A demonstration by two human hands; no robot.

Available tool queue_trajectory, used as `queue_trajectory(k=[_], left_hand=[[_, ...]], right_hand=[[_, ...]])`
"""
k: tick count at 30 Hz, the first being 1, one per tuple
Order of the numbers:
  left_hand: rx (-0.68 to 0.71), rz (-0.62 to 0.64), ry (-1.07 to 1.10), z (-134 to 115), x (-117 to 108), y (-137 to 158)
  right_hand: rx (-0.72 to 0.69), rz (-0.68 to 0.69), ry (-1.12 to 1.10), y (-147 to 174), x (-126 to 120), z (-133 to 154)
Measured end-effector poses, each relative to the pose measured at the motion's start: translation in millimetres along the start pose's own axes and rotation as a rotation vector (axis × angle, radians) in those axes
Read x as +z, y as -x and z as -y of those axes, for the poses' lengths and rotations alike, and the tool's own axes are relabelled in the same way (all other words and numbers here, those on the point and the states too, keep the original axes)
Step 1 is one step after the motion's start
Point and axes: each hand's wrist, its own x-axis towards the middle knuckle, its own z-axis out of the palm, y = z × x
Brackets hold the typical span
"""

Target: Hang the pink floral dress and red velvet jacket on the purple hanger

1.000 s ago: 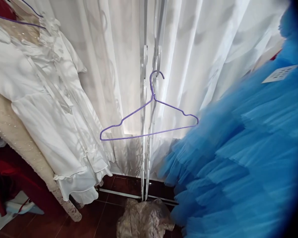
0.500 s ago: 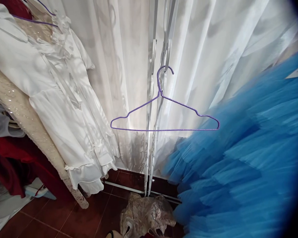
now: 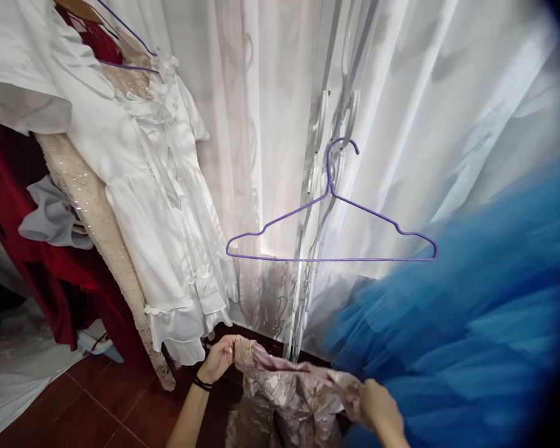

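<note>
A dusty pink, shiny patterned garment (image 3: 289, 389) is stretched between my two hands at the bottom of the view, its upper edge held roughly level. My left hand (image 3: 221, 358), with dark bands at the wrist, pinches its left top corner. At the other corner my right hand (image 3: 381, 404) is closed on the cloth, its fingertips partly hidden. Above the garment, apart from both hands, a bare purple hanger (image 3: 331, 258) hangs by its hook from a white metal stand (image 3: 324, 124).
On the left hang a white ruffled dress (image 3: 154, 211), a beige sequined garment (image 3: 98, 211) and dark red cloth (image 3: 70, 292). Blue layered tulle (image 3: 485, 323) fills the right side. A white curtain (image 3: 280, 155) hangs behind, above red floor tiles (image 3: 107, 404).
Both hands have come into view, raising and spreading the pink garment, which was bunched low at the bottom edge. The view has shifted, so hanger and dresses sit further right.
</note>
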Motion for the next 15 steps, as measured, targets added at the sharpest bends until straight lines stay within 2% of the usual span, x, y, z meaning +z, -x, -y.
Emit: queue_trajectory(k=[2,3,5,7,8,10,13,15], left_hand=[[0.166,-0.025,-0.054,-42,20,10],[0.257,-0.058,-0.084,-61,29,16],[0.465,-0.175,-0.155,-92,44,26],[0.694,-0.330,-0.260,-116,52,29],[0.795,-0.396,-0.326,-126,54,28],[0.933,-0.460,-0.439,-145,60,22],[1.026,-0.399,-0.494,-176,76,14],[1.081,-0.342,-0.478,-198,93,15]], right_hand=[[0.031,-0.011,0.043,-34,-21,16],[0.005,0.018,-0.028,-42,-34,24],[-0.050,0.120,-0.365,-44,-56,37],[-0.027,0.191,-0.758,-33,-62,50],[-0.009,0.218,-0.896,-25,-58,57],[-0.039,0.314,-1.005,-12,-39,71],[-0.223,0.461,-0.935,1,-5,88],[-0.320,0.470,-0.898,3,7,94]])
